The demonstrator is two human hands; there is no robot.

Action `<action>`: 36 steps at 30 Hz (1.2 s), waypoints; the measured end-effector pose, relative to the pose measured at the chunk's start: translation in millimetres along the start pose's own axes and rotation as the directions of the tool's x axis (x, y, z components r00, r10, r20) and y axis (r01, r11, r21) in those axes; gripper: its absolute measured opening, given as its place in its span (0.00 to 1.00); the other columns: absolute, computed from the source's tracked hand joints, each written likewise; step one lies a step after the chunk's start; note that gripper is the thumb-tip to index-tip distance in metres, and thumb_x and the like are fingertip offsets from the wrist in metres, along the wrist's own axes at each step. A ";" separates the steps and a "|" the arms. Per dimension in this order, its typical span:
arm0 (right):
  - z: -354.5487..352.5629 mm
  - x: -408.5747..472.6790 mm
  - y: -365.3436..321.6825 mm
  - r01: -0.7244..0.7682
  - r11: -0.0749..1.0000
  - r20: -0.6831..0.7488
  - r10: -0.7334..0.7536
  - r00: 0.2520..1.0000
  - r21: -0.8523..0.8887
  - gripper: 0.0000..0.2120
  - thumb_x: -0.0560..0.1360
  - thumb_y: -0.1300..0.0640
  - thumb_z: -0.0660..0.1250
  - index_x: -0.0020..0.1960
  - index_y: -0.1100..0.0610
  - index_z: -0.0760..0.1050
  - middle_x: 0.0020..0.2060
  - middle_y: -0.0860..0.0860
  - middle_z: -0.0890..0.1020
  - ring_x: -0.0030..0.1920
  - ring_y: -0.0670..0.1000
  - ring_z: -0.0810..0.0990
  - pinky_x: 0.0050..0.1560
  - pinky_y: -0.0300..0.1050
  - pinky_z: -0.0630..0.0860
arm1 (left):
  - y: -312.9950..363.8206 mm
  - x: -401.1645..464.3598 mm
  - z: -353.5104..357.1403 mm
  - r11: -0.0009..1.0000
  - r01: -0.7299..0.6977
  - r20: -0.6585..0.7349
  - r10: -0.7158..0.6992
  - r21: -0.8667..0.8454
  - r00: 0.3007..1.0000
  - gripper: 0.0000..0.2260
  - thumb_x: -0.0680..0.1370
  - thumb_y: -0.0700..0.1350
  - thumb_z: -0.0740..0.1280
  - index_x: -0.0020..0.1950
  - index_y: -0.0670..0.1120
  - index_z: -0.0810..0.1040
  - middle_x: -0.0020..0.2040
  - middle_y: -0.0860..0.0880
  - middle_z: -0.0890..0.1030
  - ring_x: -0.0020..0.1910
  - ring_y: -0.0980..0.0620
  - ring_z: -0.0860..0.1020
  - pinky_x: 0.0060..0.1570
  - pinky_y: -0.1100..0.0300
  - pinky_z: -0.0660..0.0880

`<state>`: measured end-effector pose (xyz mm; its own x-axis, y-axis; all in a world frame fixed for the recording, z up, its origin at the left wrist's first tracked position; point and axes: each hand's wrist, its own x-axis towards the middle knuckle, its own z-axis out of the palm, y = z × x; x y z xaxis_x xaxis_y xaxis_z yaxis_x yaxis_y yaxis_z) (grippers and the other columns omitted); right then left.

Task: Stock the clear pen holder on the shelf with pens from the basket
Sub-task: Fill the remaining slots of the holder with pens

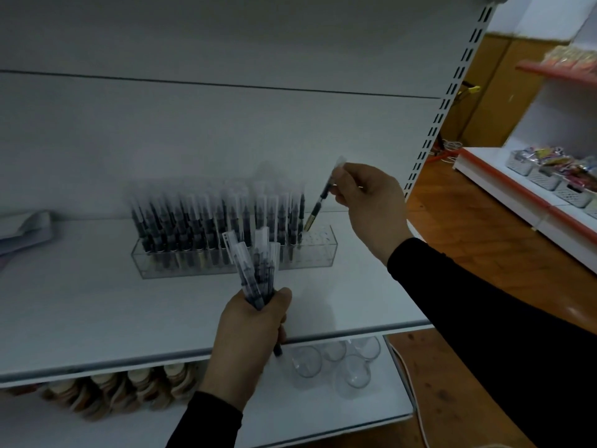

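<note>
The right hand point(371, 202) is raised above the right end of the pen holder point(234, 258), wrist bent so the fingers point left. Thumb and fingertips are pinched together on the upper part of a single pen point(321, 197), near its clear cap. That pen tilts, cap up and to the right, its gold end down and just above the few open slots at the holder's right end; whether the tip touches the holder cannot be told. The black sleeve point(484, 305) of this arm runs off to the lower right.

The left hand point(252, 337) sits in front of the holder, over the front edge of the shelf point(97, 312), forearm coming up from below. Its fingers are wrapped tight around a bundle of pens point(255, 270), which fan upward in front of the holder's middle, clear caps on top.

The holder stands on the shelf, near the back wall, and most of it, from the left end on, is filled with upright pens. Below the shelf, under the holder's right side, lie several clear round domes point(336, 360). The basket is not seen.
</note>
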<state>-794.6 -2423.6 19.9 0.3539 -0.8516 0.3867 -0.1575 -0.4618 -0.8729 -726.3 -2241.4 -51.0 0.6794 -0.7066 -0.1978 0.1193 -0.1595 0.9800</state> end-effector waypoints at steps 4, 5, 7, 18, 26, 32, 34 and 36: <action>6.7 0.4 -2.1 0.081 0.988 0.065 -0.073 0.995 -0.129 0.10 0.80 0.50 0.63 0.51 0.53 0.81 0.40 0.41 0.82 0.44 0.43 0.82 0.52 0.41 0.79 | 0.7 1.2 -0.9 1.000 -0.003 -0.012 0.003 -0.019 1.000 0.14 0.77 0.43 0.68 0.35 0.39 0.70 0.25 0.46 0.72 0.19 0.54 0.69 0.21 0.65 0.67; 7.9 0.2 -1.9 0.104 0.980 0.083 -0.091 0.992 -0.170 0.11 0.80 0.50 0.63 0.52 0.54 0.81 0.39 0.41 0.82 0.43 0.42 0.82 0.50 0.36 0.77 | 0.7 1.6 -1.0 1.000 -0.001 -0.013 0.000 -0.028 1.000 0.14 0.77 0.43 0.68 0.35 0.39 0.70 0.25 0.47 0.71 0.19 0.54 0.69 0.21 0.65 0.67; 9.7 -0.4 -2.1 0.133 0.964 0.107 -0.111 0.988 -0.230 0.11 0.80 0.50 0.63 0.52 0.55 0.81 0.38 0.43 0.81 0.40 0.39 0.79 0.43 0.24 0.71 | 0.9 1.7 -1.5 0.999 0.000 -0.009 -0.001 -0.036 1.000 0.13 0.77 0.43 0.68 0.36 0.39 0.70 0.25 0.47 0.71 0.19 0.54 0.69 0.21 0.66 0.66; 22.2 -2.5 8.2 0.196 0.919 0.150 -0.152 0.977 -0.342 0.17 0.81 0.54 0.61 0.44 0.68 0.78 0.38 0.63 0.81 0.41 0.61 0.78 0.44 0.49 0.73 | -2.1 4.7 -6.2 1.000 -0.002 0.011 0.003 -0.029 1.000 0.13 0.77 0.44 0.68 0.37 0.39 0.71 0.24 0.46 0.71 0.20 0.53 0.69 0.23 0.62 0.69; 27.8 -5.6 13.3 0.302 0.876 0.217 -0.234 0.948 -0.375 0.18 0.81 0.57 0.61 0.38 0.68 0.73 0.31 0.61 0.78 0.35 0.59 0.76 0.40 0.50 0.72 | -0.4 3.5 -5.1 0.999 -0.006 0.009 0.007 -0.044 1.000 0.12 0.77 0.44 0.68 0.38 0.39 0.72 0.26 0.44 0.71 0.19 0.54 0.68 0.21 0.65 0.66; 28.3 -11.7 17.6 0.184 0.917 0.212 -0.113 0.971 -0.353 0.13 0.80 0.55 0.63 0.49 0.63 0.81 0.43 0.56 0.84 0.42 0.53 0.81 0.45 0.37 0.74 | -1.7 3.8 -5.5 0.999 -0.006 0.011 0.006 -0.037 1.000 0.12 0.77 0.44 0.68 0.37 0.39 0.72 0.26 0.44 0.71 0.19 0.53 0.68 0.21 0.65 0.67; 25.6 -16.2 15.8 0.145 0.921 0.200 -0.076 0.977 -0.361 0.12 0.80 0.54 0.64 0.56 0.60 0.81 0.48 0.51 0.84 0.44 0.46 0.79 0.45 0.27 0.69 | -2.6 4.9 -5.7 1.000 -0.008 0.015 0.008 -0.026 1.000 0.14 0.77 0.44 0.68 0.36 0.39 0.70 0.25 0.46 0.71 0.19 0.53 0.68 0.22 0.64 0.68; 21.9 -22.0 15.5 0.110 0.937 0.171 -0.055 0.984 -0.331 0.12 0.79 0.53 0.65 0.58 0.58 0.80 0.47 0.47 0.82 0.43 0.41 0.78 0.44 0.21 0.68 | -3.5 6.0 -5.6 1.000 -0.009 0.016 0.009 -0.013 1.000 0.15 0.76 0.45 0.69 0.35 0.40 0.69 0.24 0.47 0.71 0.20 0.53 0.69 0.23 0.64 0.67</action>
<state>-784.7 -2406.6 -8.7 0.5140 -0.7702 0.3776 -0.4140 -0.6083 -0.6772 -718.6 -2241.3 -55.5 0.6686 -0.7192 -0.1893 0.1227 -0.1444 0.9819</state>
